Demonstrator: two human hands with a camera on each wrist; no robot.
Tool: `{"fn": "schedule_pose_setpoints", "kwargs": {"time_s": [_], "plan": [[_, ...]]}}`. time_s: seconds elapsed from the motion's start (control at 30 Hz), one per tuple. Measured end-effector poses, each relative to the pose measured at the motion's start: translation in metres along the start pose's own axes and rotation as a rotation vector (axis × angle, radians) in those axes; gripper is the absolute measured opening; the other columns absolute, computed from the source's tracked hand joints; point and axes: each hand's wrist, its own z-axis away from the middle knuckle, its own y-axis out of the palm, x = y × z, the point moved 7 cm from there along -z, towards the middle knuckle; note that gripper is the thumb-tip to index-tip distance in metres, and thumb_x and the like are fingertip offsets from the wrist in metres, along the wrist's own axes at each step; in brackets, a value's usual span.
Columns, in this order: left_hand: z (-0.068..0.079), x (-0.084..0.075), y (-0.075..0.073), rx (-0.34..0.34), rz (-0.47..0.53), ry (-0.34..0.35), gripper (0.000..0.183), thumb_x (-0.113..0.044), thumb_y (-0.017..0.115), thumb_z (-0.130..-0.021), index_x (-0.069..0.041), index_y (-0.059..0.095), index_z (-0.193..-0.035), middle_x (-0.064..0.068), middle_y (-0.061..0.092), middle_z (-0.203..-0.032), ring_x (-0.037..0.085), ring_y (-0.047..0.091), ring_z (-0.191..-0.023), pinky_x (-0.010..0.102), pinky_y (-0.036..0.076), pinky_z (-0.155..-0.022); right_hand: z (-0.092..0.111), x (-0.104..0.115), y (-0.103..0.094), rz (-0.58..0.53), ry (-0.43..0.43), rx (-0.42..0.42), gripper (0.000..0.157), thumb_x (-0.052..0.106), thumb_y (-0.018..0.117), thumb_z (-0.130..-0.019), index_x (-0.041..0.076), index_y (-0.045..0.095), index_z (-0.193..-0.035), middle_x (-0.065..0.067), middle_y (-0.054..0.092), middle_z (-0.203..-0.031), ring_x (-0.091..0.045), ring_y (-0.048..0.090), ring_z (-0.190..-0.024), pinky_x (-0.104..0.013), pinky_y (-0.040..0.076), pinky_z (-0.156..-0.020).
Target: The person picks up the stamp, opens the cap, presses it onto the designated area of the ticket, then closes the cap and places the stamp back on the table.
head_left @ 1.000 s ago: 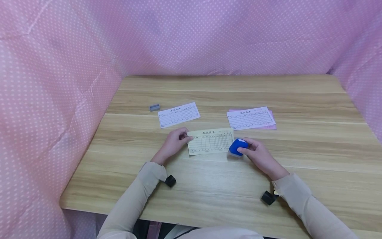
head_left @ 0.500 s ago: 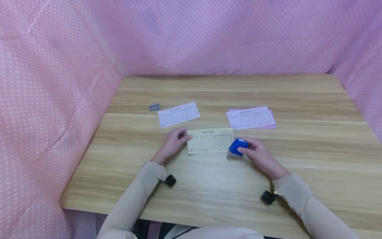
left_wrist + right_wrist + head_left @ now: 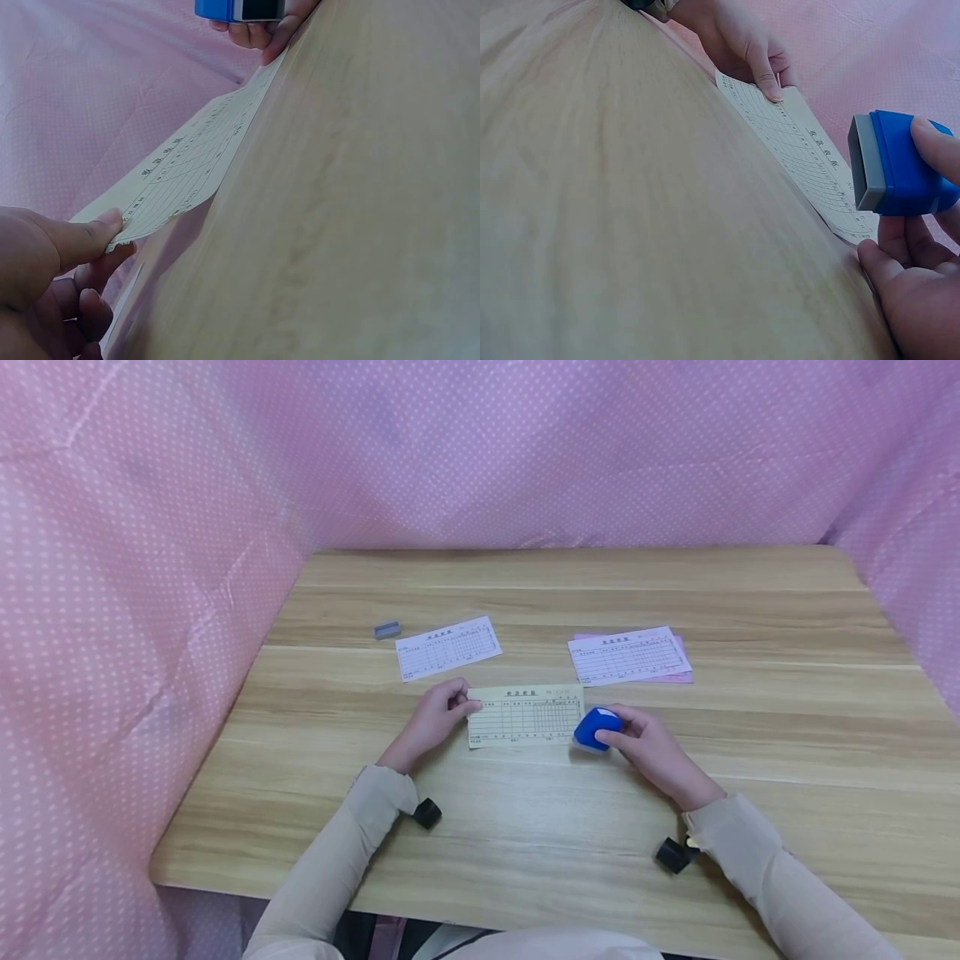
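In the head view, a pale yellow receipt slip (image 3: 525, 717) with a printed grid lies in the middle, between the hands. My left hand (image 3: 433, 717) pinches its left edge between thumb and fingers. In the left wrist view, that end of the slip is raised off the wood and bends slightly. My right hand (image 3: 656, 752) grips a blue self-inking stamp (image 3: 913, 163), tilted, with its grey base facing left in the right wrist view. The stamp is at the slip's lower right corner, and the lower fingertips of that hand are right at the slip's right end.
Farther back on the wooden table (image 3: 525, 835) lie a white slip (image 3: 448, 648) and, to the right, another white slip (image 3: 628, 657) over a pink one (image 3: 686, 677). A small grey-blue block (image 3: 387, 630) sits at the back left. Pink dotted cloth (image 3: 555, 452) surrounds the table.
The yellow slip has shifted slightly left and its tilt has changed a little in my left hand. My right hand and the stamp stay almost still.
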Motion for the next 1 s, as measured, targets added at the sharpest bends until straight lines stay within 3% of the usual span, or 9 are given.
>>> {"fn": "schedule_pose_setpoints", "kwargs": {"time_s": [1.0], "plan": [[-0.0006,0.004,-0.0002,0.004,0.03,-0.044,0.012,-0.017,0.059,-0.097,-0.008,0.054,-0.09,0.002,0.047,-0.079,0.019,0.045,-0.076,0.028,0.038,-0.07,0.0005,-0.0008,-0.0004,0.015,0.002,-0.01,0.053,0.032,0.062,-0.095,0.001,0.05,-0.137,-0.02,0.051,-0.139,-0.003,0.056,-0.105,-0.01,0.044,-0.091]]}}
